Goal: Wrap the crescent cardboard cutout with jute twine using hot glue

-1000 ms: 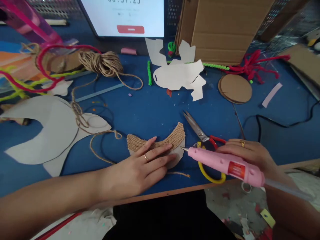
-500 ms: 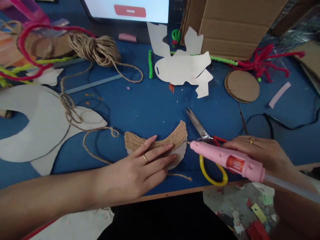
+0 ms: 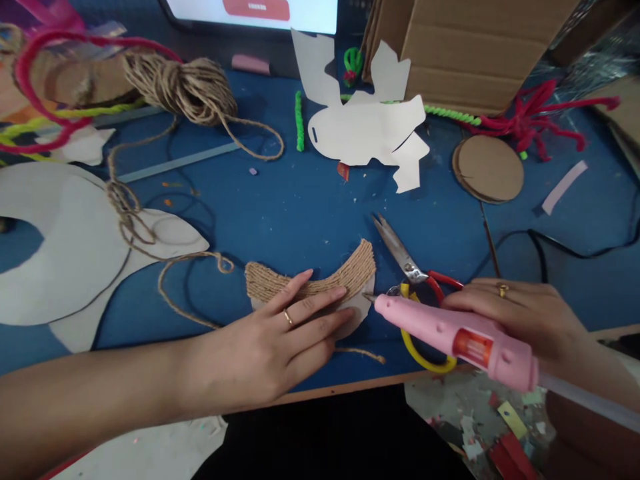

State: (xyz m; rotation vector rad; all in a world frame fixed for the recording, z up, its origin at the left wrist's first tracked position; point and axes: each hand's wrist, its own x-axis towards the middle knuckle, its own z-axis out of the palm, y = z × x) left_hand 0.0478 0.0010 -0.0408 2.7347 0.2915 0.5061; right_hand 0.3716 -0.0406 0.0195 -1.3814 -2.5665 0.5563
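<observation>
My left hand [image 3: 285,333] lies flat with fingers spread, pressing on a curved card piece [image 3: 361,310] near the table's front edge. Rows of jute twine [image 3: 353,270] cover the upper part of that card; its lower part is bare and partly under my fingers. My right hand [image 3: 520,310] is closed round a pink hot glue gun [image 3: 440,327] with a clear glue stick in its back. The metal nozzle points left at the card's right edge. Beneath the glue gun lie scissors [image 3: 400,253] with red and yellow handles, partly hidden.
A twine bundle [image 3: 187,90] sits at the back left, its loose strand running down beside a white card cutout [image 3: 65,227]. Another white cutout [image 3: 350,133] lies ahead. Cardboard discs [image 3: 490,167] and pink pipe cleaners [image 3: 540,120] are at right. A cardboard box [image 3: 480,53] stands behind.
The glue gun has tilted and its nozzle has moved slightly down and left, onto or just over the bare card edge. My left hand stays in place. The view has shifted slightly.
</observation>
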